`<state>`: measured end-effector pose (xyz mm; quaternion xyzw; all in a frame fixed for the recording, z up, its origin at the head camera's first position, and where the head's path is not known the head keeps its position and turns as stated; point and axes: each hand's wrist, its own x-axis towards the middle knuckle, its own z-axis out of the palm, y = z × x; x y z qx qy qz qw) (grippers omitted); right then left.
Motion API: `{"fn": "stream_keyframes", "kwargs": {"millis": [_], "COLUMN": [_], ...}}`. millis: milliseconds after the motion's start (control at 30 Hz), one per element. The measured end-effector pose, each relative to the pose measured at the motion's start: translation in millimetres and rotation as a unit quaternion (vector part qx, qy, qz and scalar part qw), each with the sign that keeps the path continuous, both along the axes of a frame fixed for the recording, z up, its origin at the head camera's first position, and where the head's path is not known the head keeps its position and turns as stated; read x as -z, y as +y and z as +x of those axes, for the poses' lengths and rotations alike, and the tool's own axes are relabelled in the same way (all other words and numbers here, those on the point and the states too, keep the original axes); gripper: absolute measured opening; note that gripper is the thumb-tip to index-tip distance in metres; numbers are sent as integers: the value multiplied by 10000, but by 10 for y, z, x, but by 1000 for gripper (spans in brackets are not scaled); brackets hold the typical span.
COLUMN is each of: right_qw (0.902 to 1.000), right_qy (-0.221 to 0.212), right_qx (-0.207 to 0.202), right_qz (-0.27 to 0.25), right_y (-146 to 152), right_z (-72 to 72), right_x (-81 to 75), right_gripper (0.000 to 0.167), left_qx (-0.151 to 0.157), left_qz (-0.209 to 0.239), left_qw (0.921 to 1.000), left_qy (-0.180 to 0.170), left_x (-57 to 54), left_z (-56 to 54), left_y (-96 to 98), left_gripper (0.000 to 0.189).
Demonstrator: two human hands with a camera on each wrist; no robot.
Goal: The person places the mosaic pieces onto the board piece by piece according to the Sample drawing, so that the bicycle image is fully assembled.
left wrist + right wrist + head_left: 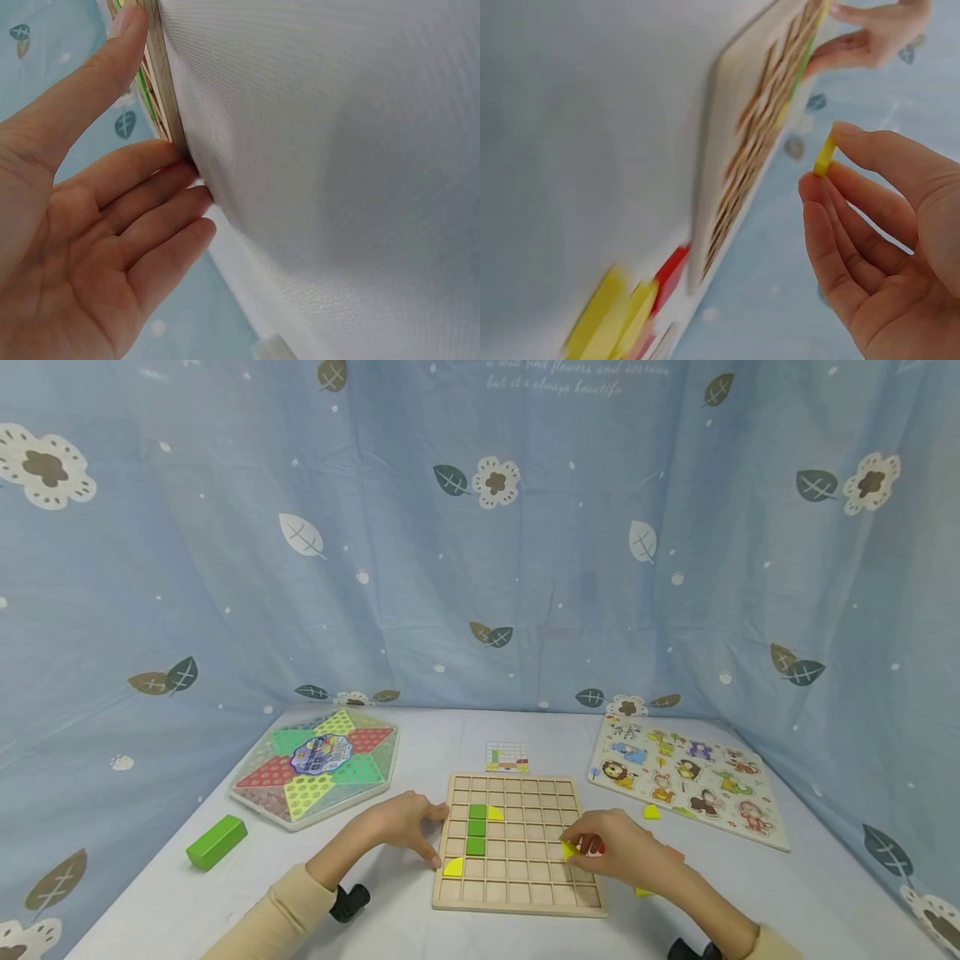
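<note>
A square wooden grid board [525, 832] lies on the white table. Three green square pieces [477, 828] stand in a column on its left side, with a yellow quarter-round piece [496, 813] beside the top one and another [453, 867] lower left. My left hand [411, 825] rests at the board's left edge, fingers against its side and thumb at the rim. Over the board's right side, my right hand [618, 850] pinches a small yellow piece [824, 155] between thumb and fingertips, raised off the grid.
Loose yellow [600, 311] and red [669, 277] pieces lie right of the board. Behind it is a small pattern card [507, 757]. A hexagonal star-patterned game board [322, 764] and a green block [217, 842] lie left; an animal puzzle board [686, 777] lies back right.
</note>
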<state>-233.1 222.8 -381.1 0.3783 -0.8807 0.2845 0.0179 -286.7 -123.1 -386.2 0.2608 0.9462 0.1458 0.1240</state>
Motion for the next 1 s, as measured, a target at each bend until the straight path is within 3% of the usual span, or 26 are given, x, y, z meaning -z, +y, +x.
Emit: {"fn": "stream_keyframes", "kwargs": {"millis": [300,767,1000], "right_qw": [9995,9990,9978], "right_qy": [40,-261,-577], "right_qx": [-285,-321,-311], "right_qz": [-149,-163,-55], "right_y": [-413,-988,-1190], "right_z": [-52,-85,-85], "right_x": [-149,-277,-214], "right_gripper": [19,15,13], "left_qx": [7,10,50], "left_qz": [78,-61,-83], "left_qw": [10000,10000,9999], "left_qy": [-7,40,66], "left_x": [21,14,0], "left_z": [-11,-28,-35], "left_y": [-11,2,-10], "left_gripper": [81,81,81]}}
